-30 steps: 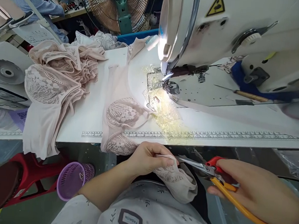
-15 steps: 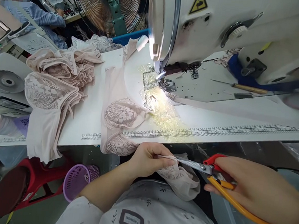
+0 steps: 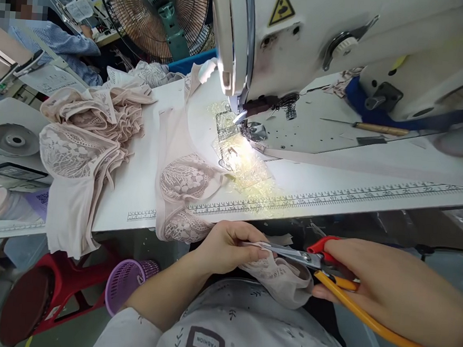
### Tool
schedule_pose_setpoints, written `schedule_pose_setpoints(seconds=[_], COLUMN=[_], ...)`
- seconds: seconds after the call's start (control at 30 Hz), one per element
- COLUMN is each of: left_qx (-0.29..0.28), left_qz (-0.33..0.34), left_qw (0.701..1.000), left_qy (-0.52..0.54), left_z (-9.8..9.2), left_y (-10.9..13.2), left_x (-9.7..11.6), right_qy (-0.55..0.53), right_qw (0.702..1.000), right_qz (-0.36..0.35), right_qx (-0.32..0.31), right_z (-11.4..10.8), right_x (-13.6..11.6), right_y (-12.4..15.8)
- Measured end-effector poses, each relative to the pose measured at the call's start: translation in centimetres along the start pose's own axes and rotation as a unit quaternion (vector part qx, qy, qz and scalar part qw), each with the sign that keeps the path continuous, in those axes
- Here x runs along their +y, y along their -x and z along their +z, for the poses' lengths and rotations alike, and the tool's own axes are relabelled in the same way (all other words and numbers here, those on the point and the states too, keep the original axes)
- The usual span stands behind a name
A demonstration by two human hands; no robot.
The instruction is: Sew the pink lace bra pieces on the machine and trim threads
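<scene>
Just below the table's front edge, my left hand (image 3: 230,247) pinches the edge of a pale pink lace bra (image 3: 275,282) that hangs over my lap. My right hand (image 3: 361,280) grips scissors (image 3: 303,257) with red and orange handles. Their blades lie along the fabric at my left fingertips, and the tips are partly hidden by the fingers. Another part in the same lace, a bra cup piece (image 3: 187,178), lies on the table and droops over its edge; whether it joins the held piece is hidden.
A sewing machine (image 3: 288,45) stands over the table, its lamp lighting yellowish tape at the needle. Stacked bra pieces (image 3: 74,157) lie left. A screwdriver-like tool (image 3: 377,129) rests right. Below are a purple basket (image 3: 124,282) and red stool (image 3: 60,288). A fan (image 3: 158,20) and another person's striped sleeve (image 3: 66,43) are behind.
The scissors and my right hand have shifted slightly left, the blades reaching farther over the fabric at my left fingers. The camera view has moved a little.
</scene>
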State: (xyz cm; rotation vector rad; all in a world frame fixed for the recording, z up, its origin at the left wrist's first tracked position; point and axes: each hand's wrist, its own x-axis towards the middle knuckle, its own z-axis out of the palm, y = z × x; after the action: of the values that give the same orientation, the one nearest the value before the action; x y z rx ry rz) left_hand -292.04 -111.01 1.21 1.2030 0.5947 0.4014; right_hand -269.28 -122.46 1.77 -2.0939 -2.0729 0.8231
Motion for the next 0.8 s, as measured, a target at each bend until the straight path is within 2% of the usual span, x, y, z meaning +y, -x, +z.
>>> schedule_pose_setpoints(seconds=[0.07,0.13,0.6,0.8], left_qx=[-0.007,-0.014,-0.048,-0.052], left_qz=[0.004,0.008,-0.003,-0.015], left_qw=[1.000,1.000,0.999,0.998], left_qy=[-0.001,-0.002,-0.016,-0.017], left_z=[-0.1,-0.1,-0.3,-0.2], left_y=[0.0,0.0,-0.3,-0.4], left_x=[0.1,0.2,1.1,1.4], right_qy=[-0.033,-0.040,-0.025,-0.032], right_qw=[0.997,0.994,0.998,0.995], right_qz=[0.009,0.025,0.003,0.027], right_qx=[-0.068,-0.094,-0.050,-0.094], right_z=[-0.4,-0.8,-1.1,-1.1], right_x=[-0.3,-0.6,-0.5,-0.6], right_y=[-0.1,-0.3,-0.3,-0.4])
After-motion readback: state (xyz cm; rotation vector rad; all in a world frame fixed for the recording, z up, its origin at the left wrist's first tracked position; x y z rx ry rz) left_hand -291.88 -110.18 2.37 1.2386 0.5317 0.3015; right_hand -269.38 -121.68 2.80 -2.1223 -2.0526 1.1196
